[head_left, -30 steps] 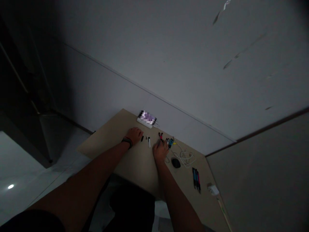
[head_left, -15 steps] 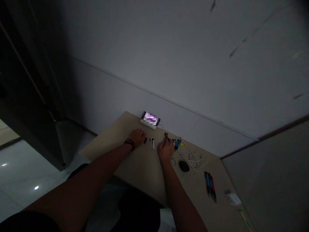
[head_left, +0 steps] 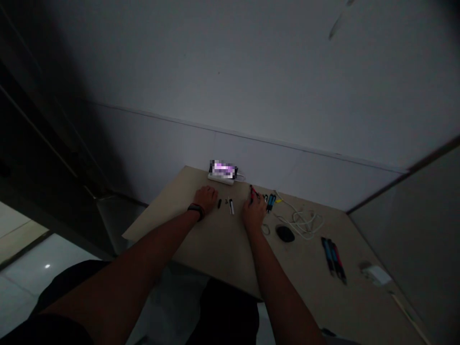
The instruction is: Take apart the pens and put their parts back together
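My left hand (head_left: 206, 199) lies on the table (head_left: 215, 251), a dark band at its wrist, fingers stretched forward and holding nothing that I can see. Just right of it are a small black cap-like piece (head_left: 219, 203), a tiny metallic piece (head_left: 226, 201) and a white pen barrel (head_left: 232, 206). My right hand (head_left: 254, 213) rests farther right with its fingers extended. At its fingertips a red and black pen-like piece (head_left: 253, 192) pokes out, partly covered by them. Blue and black pen parts (head_left: 271, 203) lie beside that hand.
Against the wall, a lit phone-like screen (head_left: 223, 168) leans on a white block (head_left: 220, 179). To the right are a coiled white cable (head_left: 302, 224), a black mouse-like object (head_left: 285, 234), several blue, red and black pens (head_left: 333, 258) and a white adapter-like item (head_left: 379, 275).
The camera view has turned and shifted, so the table sits differently in it. Both hands and the pieces keep about the same places on the table.
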Tool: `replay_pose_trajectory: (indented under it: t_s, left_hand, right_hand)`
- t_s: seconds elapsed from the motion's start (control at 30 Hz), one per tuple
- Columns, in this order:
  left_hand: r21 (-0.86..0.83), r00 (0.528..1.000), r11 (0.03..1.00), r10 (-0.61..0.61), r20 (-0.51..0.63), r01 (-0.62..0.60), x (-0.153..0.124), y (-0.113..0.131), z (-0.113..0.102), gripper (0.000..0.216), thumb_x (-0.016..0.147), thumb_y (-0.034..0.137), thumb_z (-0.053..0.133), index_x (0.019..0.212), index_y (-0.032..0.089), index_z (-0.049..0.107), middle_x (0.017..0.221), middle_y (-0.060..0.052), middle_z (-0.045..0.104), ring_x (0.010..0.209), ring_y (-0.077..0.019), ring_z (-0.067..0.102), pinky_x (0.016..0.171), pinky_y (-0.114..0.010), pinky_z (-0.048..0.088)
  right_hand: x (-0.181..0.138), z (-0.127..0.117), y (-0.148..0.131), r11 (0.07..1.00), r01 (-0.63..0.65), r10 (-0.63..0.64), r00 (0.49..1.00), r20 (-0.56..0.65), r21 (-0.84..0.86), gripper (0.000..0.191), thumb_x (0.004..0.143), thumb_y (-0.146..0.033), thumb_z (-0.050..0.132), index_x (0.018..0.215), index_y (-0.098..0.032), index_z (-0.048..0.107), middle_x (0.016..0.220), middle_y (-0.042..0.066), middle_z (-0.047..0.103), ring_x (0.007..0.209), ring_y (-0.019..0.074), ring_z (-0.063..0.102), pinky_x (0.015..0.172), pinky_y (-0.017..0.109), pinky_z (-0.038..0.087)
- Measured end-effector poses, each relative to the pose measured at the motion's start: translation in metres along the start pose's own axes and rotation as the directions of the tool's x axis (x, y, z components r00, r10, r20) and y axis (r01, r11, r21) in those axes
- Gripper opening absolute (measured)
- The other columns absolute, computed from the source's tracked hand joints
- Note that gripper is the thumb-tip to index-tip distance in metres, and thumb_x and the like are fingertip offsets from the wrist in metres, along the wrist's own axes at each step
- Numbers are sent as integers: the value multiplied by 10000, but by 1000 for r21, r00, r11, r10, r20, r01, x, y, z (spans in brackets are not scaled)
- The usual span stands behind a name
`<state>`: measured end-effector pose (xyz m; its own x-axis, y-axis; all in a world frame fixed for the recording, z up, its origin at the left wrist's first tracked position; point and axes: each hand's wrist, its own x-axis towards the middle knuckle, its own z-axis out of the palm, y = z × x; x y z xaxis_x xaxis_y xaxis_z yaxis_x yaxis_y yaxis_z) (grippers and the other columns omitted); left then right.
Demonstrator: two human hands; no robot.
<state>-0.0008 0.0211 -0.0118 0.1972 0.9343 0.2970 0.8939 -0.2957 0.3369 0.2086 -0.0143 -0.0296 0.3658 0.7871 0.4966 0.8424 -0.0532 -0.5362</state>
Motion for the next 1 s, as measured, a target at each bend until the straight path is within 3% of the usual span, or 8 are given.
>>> replay_pose_trajectory:
  t_s: [0.33,0.5,0.57,0.67,0.73,0.8,0.87,1.0]
  left_hand:
    - [-244,999,970,-14,-50,1,7,-10,6,349,1027,366,355,983,170,641,1005,-113,684,974,-235,604,906,-382,449]
    - [-411,995,911,-71,-72,35,5,-19,7,283,1031,324,358,1062,181,601,970,-67,691,874,-173,636,801,-306,503]
    - [-563,985,824,-141,-99,61,3,-20,6,228,1012,302,409,1055,182,598,986,-66,695,900,-172,644,792,-298,513]
    - [-747,972,662,-212,-99,68,-2,-16,3,172,978,291,481,1016,180,607,1023,-74,696,930,-176,643,802,-301,519]
    - [-781,987,623,-149,-63,44,-7,-10,-1,157,953,298,540,1039,185,607,1063,-86,690,926,-178,645,765,-292,524]
    - [-795,992,607,-110,-70,11,-12,-3,-6,216,924,293,596,1116,196,580,1171,-107,668,961,-181,643,756,-285,529]
    - [-804,992,595,-94,-86,-13,-15,3,-10,350,893,321,655,1205,212,540,1217,-113,658,951,-177,655,744,-279,534]
    - [-779,993,621,121,-9,-82,-19,6,-17,229,916,390,625,1041,200,647,896,-45,718,689,-132,642,633,-252,519]
  right_hand:
    - [12,-4,10,973,-1,29,993,-116,231,502,890,-332,422,1270,-74,623,1318,226,575,1262,315,507,1076,497,396]
    - [5,-9,-2,924,-4,56,990,-126,382,474,893,-391,471,1261,-135,628,1321,198,572,1168,273,580,862,382,533]
    - [2,-10,-6,879,-20,84,990,-115,477,475,872,-411,520,1249,-146,634,1320,185,574,1093,257,616,804,357,545]
    - [-2,-12,-14,759,-128,178,984,-14,638,480,856,-417,562,1253,-158,635,1275,164,608,754,166,656,669,322,540]
    - [-5,-13,-20,687,-192,225,973,46,701,461,845,-419,591,1216,-155,659,1020,108,699,672,160,637,625,304,522]
    - [-7,-14,-26,642,-229,224,969,107,732,402,837,-419,612,1122,-150,706,766,43,684,621,163,619,610,300,508]
    - [-9,-15,-31,632,-255,187,967,175,732,358,823,-418,636,1044,-153,733,650,11,648,573,159,594,584,295,488]
    - [-13,-14,-38,623,-322,136,942,306,713,351,797,-449,660,973,-159,746,578,-3,617,516,150,560,500,268,429]
